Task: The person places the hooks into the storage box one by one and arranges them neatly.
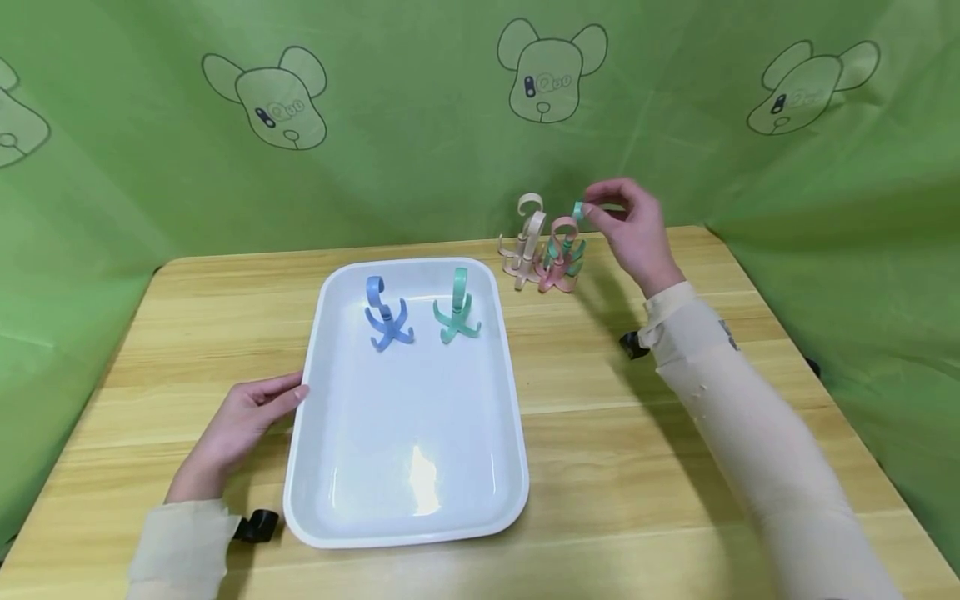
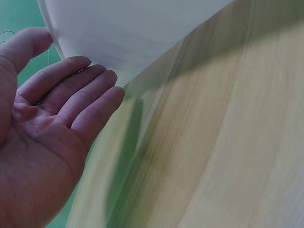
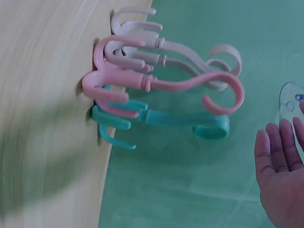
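My left hand (image 1: 251, 417) holds the left rim of a white tray (image 1: 408, 537), thumb over the rim. In the left wrist view its fingers (image 2: 90, 97) lie along the tray's outer wall. My right hand (image 1: 633, 229) is beside the curled top of a green multi-arm hook (image 1: 578, 210), thumb and index finger bent toward it. The right wrist view shows a gap between the visible fingertips and that green hook (image 3: 180, 118). A pink hook (image 1: 558, 271) stands in front of it, with two beige hooks (image 1: 528, 242) to the left.
A blue hook (image 1: 386, 321) and another green hook (image 1: 457, 312) stand inside the tray at its far end. Wooden tabletop (image 1: 622, 483) surrounds the tray. Behind the table hangs a green cloth (image 1: 420, 158) with bear-head outlines, close to the standing hooks.
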The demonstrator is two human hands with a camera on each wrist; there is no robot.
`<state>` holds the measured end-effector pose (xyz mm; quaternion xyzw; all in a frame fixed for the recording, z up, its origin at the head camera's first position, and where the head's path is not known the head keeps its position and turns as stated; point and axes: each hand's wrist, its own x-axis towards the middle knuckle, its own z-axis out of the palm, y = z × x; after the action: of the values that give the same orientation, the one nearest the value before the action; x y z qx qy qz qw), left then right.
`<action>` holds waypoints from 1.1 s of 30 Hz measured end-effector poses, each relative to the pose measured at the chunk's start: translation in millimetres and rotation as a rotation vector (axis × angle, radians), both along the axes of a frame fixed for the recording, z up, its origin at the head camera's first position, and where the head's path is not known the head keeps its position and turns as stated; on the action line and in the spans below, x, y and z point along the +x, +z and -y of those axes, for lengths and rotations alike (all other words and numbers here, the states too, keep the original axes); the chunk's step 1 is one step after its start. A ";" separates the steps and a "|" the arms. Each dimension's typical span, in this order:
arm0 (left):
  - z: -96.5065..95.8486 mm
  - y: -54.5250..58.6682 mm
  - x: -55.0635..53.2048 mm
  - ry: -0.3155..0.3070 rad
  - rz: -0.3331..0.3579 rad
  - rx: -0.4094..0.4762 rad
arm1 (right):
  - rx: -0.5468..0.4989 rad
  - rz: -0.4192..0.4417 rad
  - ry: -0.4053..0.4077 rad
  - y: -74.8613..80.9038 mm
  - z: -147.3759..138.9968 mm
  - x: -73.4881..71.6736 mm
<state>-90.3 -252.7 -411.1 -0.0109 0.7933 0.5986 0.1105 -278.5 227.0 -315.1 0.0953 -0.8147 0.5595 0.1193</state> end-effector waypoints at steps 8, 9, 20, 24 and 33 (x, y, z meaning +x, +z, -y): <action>-0.7 -0.7 -0.9 -0.003 0.002 -0.005 | -0.012 0.103 0.012 -10.0 -16.4 -17.9; -0.2 -1.1 -0.4 -0.002 0.005 -0.014 | -0.012 0.116 0.016 -12.2 -17.5 -19.9; 0.8 -3.2 1.0 0.005 0.011 -0.033 | 0.019 0.183 0.049 -28.6 -24.2 -33.5; 1.1 -3.9 0.3 0.006 0.011 -0.024 | 0.015 0.218 0.060 -24.7 -21.0 -33.4; 1.8 -3.4 0.4 0.021 0.015 0.000 | -0.033 0.230 0.060 -33.3 -18.8 -41.5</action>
<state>-89.9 -254.5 -414.6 -0.0239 0.7923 0.5996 0.1101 -320.0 245.8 -348.5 0.0530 -0.8103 0.5835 0.0099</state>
